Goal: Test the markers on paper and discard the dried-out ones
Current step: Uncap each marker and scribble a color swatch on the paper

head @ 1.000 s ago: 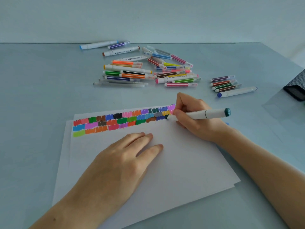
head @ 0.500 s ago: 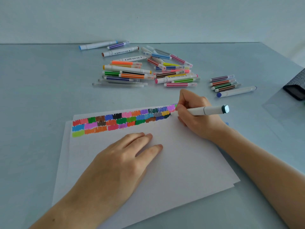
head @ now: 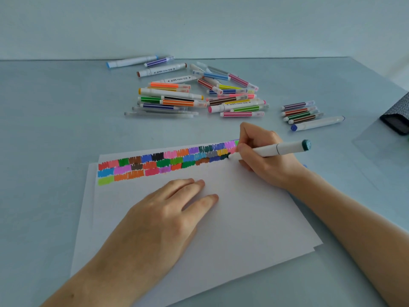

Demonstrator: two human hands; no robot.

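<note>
White cylindrical marker (head: 274,149) touches smooth paper (head: 243,218).

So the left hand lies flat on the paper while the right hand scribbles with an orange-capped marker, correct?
Not quite: the cap is dark teal, not orange. In the head view the left hand lies flat on the paper, and the right hand grips a white marker with a teal end cap, its tip on a dark green swatch.

Pale blue-grey worktop (head: 55,134), white paper sheet (head: 243,218) banded with multicolour scribble swatches (head: 168,162), white-barrelled marker with dark teal cap (head: 276,149) laying dark green ink, striped multicolour marker pile (head: 194,94), black-and-white woven-pattern pouch (head: 398,116) at right edge.
</note>
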